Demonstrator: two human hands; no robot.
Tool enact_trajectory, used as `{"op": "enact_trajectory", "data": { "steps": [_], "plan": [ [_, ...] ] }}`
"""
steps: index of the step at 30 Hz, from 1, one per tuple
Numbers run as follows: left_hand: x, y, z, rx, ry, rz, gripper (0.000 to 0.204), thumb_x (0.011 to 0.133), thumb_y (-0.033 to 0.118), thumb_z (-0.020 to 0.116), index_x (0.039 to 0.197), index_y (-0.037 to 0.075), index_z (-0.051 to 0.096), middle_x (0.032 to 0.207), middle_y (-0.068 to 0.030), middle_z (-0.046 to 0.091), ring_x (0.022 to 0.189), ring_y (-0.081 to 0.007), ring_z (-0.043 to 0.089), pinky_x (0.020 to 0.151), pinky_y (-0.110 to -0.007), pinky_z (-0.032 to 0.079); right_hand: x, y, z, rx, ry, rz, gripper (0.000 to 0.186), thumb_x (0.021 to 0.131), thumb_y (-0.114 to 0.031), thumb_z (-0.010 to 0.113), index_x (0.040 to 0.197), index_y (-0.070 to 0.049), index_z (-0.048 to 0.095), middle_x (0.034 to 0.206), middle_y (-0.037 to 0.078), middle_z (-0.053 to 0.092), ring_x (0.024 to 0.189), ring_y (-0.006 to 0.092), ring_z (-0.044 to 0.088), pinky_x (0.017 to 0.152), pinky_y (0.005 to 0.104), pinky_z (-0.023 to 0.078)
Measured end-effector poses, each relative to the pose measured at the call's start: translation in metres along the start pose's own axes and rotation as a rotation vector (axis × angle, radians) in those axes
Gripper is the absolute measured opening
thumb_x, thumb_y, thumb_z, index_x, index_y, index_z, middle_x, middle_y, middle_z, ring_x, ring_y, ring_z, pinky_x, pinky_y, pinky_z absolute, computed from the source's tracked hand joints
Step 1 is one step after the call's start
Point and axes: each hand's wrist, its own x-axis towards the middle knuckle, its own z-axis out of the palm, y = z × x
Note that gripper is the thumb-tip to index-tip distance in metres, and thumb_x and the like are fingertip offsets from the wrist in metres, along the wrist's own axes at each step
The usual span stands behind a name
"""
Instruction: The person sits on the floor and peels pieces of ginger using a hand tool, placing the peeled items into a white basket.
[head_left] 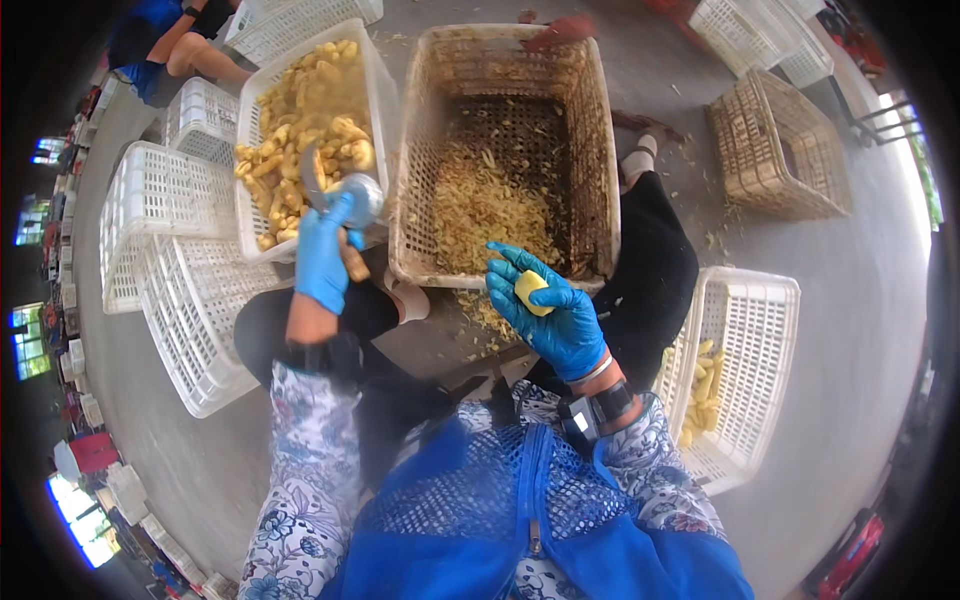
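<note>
At left, near a white plastic crate (384,118) heaped with knobbly yellow-brown roots (330,90), the blue-gloved left hand (325,250) is closed round a curved metal knife (312,178), whose exposed hooked blade could nick the other hand if they meet carelessly. Farther right, by the near edge of a brown-stained plastic crate (465,60) holding pale-yellow shavings (490,200), the blue-gloved right hand (550,310) is half open, loosely cupping a smooth yellow piece (533,292), which might roll off if the fingers slacken.

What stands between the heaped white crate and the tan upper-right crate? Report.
A big stained crate holding pale shavings, then a foot, in the head view.
</note>
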Motion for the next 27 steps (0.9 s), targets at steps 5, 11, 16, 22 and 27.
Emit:
{"op": "enact_trajectory", "data": {
  "steps": [5,11,16,22,27],
  "plan": [
    [-0.093,0.021,0.073,0.155,-0.480,-0.123,0.024,0.089,0.020,0.064,0.103,0.001,0.060,0.077,-0.0029,0.062,0.053,-0.0055,0.052,0.045,-0.019,0.041,-0.013,-0.003,0.011,-0.102,0.011,-0.086,0.077,0.060,0.002,0.053,0.136,0.006,0.036,0.128,0.016,0.049,0.120,0.0266,0.050,0.109,0.0348,0.037],
    [-0.123,-0.007,0.105,0.155,-0.596,-0.097,0.026,0.090,0.016,0.061,0.108,-0.002,0.058,0.079,-0.0025,0.061,0.057,-0.0051,0.055,0.048,-0.019,0.045,-0.026,0.005,0.016,-0.211,0.040,-0.078,0.072,0.059,-0.001,0.053,0.131,0.003,0.044,0.122,0.011,0.054,0.114,0.0223,0.052,0.103,0.0337,0.040],
    [-0.119,-0.018,0.106,0.113,-0.590,-0.152,0.024,0.092,0.019,0.061,0.106,-0.001,0.058,0.080,-0.0024,0.062,0.057,-0.0056,0.055,0.050,-0.019,0.045,-0.032,0.004,0.028,-0.253,0.090,-0.101,0.061,0.070,-0.001,0.056,0.130,0.001,0.046,0.119,0.010,0.056,0.110,0.0203,0.055,0.098,0.0310,0.043],
    [-0.107,-0.026,0.106,0.222,-0.502,-0.061,0.027,0.089,0.018,0.063,0.103,-0.004,0.058,0.076,-0.0039,0.062,0.056,-0.0060,0.055,0.045,-0.020,0.043,-0.040,0.000,0.015,-0.595,0.327,0.015,0.037,0.090,-0.008,0.057,0.124,0.001,0.049,0.099,0.007,0.062,0.082,0.0125,0.060,0.073,0.0250,0.052],
    [-0.091,-0.013,0.094,0.295,-0.314,-0.057,0.029,0.089,0.019,0.063,0.104,-0.005,0.058,0.073,-0.0054,0.062,0.053,-0.0080,0.056,0.045,-0.021,0.044,-0.037,0.001,0.010,-0.821,0.391,-0.062,0.030,0.089,-0.009,0.056,0.117,0.002,0.054,0.081,0.003,0.059,0.061,0.0099,0.055,0.057,0.0235,0.046]
  ]
}}
